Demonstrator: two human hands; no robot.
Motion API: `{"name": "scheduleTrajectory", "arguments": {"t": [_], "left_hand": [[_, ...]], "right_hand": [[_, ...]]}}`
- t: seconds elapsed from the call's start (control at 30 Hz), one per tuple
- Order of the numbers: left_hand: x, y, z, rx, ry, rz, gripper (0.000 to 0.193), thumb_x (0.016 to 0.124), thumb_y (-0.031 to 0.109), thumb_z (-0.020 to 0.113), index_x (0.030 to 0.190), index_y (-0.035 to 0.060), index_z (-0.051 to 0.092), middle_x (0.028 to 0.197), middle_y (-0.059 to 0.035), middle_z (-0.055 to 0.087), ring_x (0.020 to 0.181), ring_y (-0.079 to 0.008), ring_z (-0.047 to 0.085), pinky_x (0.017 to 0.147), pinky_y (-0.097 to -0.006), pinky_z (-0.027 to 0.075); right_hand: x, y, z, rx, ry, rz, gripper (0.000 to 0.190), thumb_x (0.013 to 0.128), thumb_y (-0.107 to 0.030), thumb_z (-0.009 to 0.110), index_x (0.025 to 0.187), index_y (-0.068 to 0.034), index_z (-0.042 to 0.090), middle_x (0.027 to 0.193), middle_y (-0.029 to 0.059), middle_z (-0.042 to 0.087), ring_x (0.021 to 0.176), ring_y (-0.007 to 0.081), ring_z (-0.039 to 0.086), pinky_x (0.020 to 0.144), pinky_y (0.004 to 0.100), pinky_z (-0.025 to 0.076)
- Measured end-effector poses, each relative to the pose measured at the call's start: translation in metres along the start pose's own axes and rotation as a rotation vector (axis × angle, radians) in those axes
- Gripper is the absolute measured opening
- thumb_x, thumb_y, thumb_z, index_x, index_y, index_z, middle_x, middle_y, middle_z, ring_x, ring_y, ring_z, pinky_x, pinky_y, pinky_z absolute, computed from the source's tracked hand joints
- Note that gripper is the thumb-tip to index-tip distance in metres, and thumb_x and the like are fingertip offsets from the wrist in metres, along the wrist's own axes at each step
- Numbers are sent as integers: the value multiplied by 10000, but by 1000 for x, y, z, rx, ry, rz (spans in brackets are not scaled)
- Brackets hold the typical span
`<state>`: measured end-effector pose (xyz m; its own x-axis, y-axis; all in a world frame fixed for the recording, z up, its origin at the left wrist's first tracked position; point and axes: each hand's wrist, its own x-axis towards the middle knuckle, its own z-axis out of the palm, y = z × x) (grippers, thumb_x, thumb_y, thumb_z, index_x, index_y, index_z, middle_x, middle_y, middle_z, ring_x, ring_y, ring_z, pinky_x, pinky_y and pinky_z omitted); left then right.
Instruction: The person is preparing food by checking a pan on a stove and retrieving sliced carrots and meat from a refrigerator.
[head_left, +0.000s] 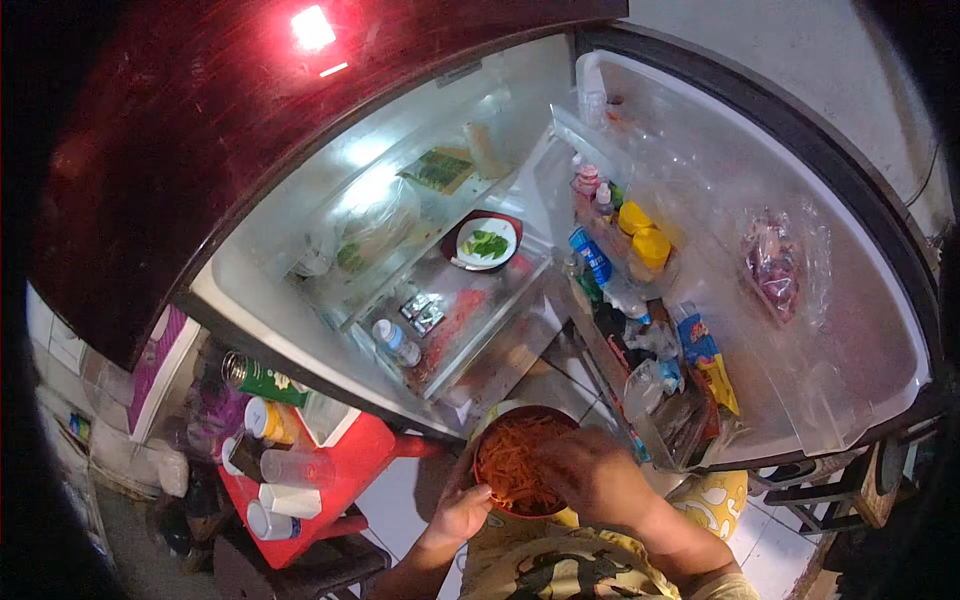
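My left hand (463, 511) grips a dark red bowl (487, 429) by its left side, thumb over the rim. Shredded orange food (517, 461), probably carrot, fills the bowl, held low in front of my body. Over the bowl's right part is my right hand (596, 476), blurred, its fingers down at the shreds; whether they pinch any cannot be told. Beyond the bowl stands an open refrigerator. On its lower shelf sits a white plate (496, 229) with cut green leaves (484, 244) over a dark red dish. A small capped bottle (396, 343) stands nearer the front.
The open refrigerator door (847, 360) reaches out on my right, its rack holding bottles, yellow-capped containers (649, 247) and packets (705, 349). To my left, a red plastic table (367, 450) bears several containers and a green cylinder (262, 379). Dark wooden furniture (847, 487) stands at right.
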<state>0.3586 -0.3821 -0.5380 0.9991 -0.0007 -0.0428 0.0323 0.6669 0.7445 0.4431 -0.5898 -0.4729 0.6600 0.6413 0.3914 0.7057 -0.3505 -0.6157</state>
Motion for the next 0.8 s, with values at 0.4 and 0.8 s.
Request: {"name": "scheduleTrajectory", "arguments": {"t": [0.4, 0.8], "left_hand": [[-20, -1, 9, -11, 65, -76, 802, 805, 108, 579, 1488, 17, 170, 1497, -174, 305, 1385, -312, 316, 1135, -443, 272], [-8, -18, 37, 6, -189, -238, 849, 819, 190, 656, 1479, 14, 153, 1494, -173, 287, 1396, -291, 281, 1150, -437, 227]], "right_hand": [[7, -9, 14, -208, -92, -116, 255, 764, -218, 675, 994, -109, 664, 1162, 122, 576, 1015, 305, 566, 850, 357, 509], [-64, -33, -60, -122, 250, 305, 305, 754, -54, 686, 1054, -48, 631, 1026, 177, 605, 897, 338, 601, 778, 413, 514]]}}
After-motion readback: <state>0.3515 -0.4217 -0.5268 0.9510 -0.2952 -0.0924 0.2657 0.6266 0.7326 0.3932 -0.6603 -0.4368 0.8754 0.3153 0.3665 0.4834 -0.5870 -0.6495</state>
